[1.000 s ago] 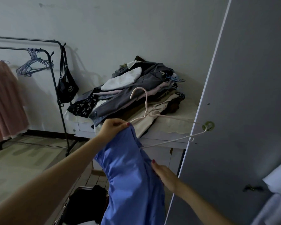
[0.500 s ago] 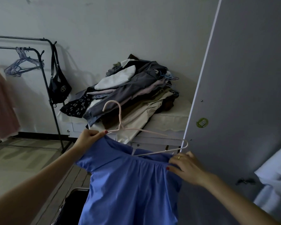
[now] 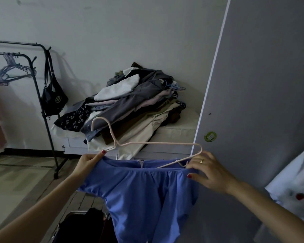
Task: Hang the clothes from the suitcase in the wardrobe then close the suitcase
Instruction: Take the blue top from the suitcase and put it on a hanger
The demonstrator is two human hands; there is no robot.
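Head view: blue garment [image 3: 144, 193], gathered neckline, on pink hanger [image 3: 153, 143]

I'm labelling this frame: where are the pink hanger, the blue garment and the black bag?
pink hanger [image 3: 158, 142], head view, top bar.
blue garment [image 3: 144, 193], head view, front panel.
black bag [image 3: 54, 99], head view, bag body.

A person's two bare arms reach in from the bottom of the frame, holding up a blue garment [image 3: 144, 195] at centre. The left hand [image 3: 88, 163] pinches its left shoulder; the right hand [image 3: 209, 174] grips its right shoulder together with the end of a pale pink wire hanger [image 3: 147, 142]. Behind, a heap of folded clothes [image 3: 130, 106] lies on a white unit. A black clothes rack [image 3: 42, 95] with a black bag [image 3: 54, 99] stands at left. A grey wardrobe door [image 3: 253, 85] fills the right. An open suitcase [image 3: 81, 227] shows at the bottom edge.
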